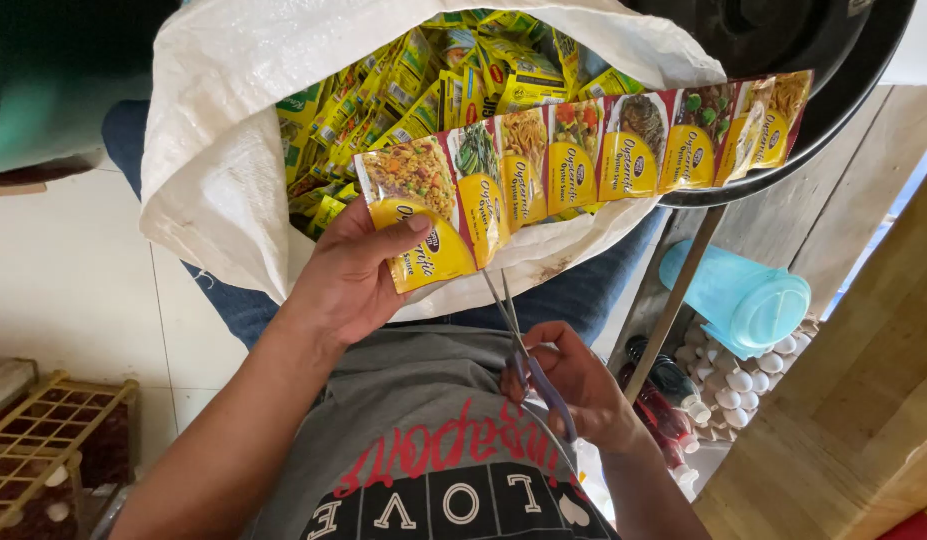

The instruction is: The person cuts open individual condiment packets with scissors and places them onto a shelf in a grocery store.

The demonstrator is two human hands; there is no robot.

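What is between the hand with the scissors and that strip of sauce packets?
In the head view, only the scissors span it: held in the right hand, blades reaching up to the strip of sachets, which the left hand grips.

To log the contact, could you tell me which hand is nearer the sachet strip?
Left: the left hand pinches the sachet strip; the right hand sits below, working scissors.
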